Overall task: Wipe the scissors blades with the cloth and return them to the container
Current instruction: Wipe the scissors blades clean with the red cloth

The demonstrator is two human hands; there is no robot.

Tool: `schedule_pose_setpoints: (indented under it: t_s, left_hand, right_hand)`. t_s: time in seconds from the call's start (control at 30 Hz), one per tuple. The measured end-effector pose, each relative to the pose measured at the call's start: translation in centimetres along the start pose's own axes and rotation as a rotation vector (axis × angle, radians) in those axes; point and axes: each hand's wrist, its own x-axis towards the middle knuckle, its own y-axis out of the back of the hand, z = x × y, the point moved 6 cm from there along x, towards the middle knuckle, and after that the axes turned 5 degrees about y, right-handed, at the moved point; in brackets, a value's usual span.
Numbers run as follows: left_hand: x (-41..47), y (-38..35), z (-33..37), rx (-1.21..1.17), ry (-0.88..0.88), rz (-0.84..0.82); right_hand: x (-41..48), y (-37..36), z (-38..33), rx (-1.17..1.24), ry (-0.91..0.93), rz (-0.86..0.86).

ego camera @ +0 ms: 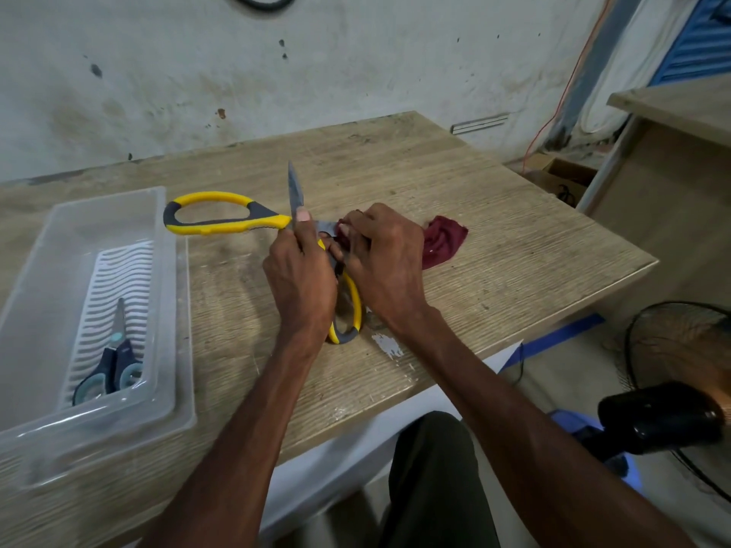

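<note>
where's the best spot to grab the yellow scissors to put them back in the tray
Take the yellow scissors by the free handle loop sticking out left, coming from the container side. They are spread wide: one bare blade points away past the left hand, and the other runs into the cloth held by the right hand.

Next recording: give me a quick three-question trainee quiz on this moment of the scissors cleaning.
1. True or false: the yellow scissors are spread wide open.
2. What does the right hand hold against a blade? A) sponge B) maroon cloth C) brush
3. Fill in: the small blue scissors lie inside the clear ____.
Key: 1 true; 2 B; 3 container.
</note>
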Motion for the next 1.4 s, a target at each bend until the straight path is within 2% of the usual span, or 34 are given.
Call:
schedule_pose_setpoints:
  t_s: [0.1, 0.23, 0.3, 0.4, 0.43, 0.8, 0.93, 1.13, 1.2, 1.27, 1.4]
  left_hand:
    - [-0.1, -0.1, 0.1, 0.007, -0.022, 0.003]
    - [0.2, -0.1, -0.3, 0.008, 0.004, 0.003]
    - [0.4, -0.2, -0.6, -0.001, 0.023, 0.000]
    - [0.5, -0.4, -0.9, -0.089, 0.044, -0.012]
    - [0.4, -0.3, -0.7, -0.079, 0.044, -0.010]
    - [0.1, -0.3, -0.1, 0.022, 0.033, -0.032]
    - [0.1, -0.6, -0.4, -0.037, 0.048, -0.061]
    - [0.0, -0.5, -0.1, 0.039, 0.042, -0.083]
    - [0.2, -0.6, -0.3, 0.010, 0.043, -0.075]
    - [0.3, -0.8, -0.5, -0.035, 0.046, -0.070]
    - [0.3, -0.7, -0.4, -0.049, 0.053, -0.066]
  right_hand:
    - [-0.3, 0.1, -0.7, 0.018, 0.078, 0.035]
    - [-0.4, -0.2, -0.9, 0.031, 0.127, -0.015]
    - [-0.3, 0.2, 0.3, 0.038, 0.077, -0.003]
    - [-0.2, 1.3, 2.7, 0.063, -0.137, 0.101]
    - [-0.2, 1.3, 2.7, 0.071, -0.147, 0.107]
    - [0.0, 0.3, -1.1, 0.042, 0.113, -0.024]
    - [0.3, 0.9, 2.0, 0.022, -0.103, 0.056]
    - [0.2, -0.3, -0.8, 0.077, 0.009, -0.063]
    - [0.8, 0.1, 0.6, 0.167, -0.082, -0.083]
    - [0.9, 1.2, 2.1, 0.192, -0.201, -0.031]
    - [0.2, 1.1, 2.9, 0.195, -0.252, -0.106]
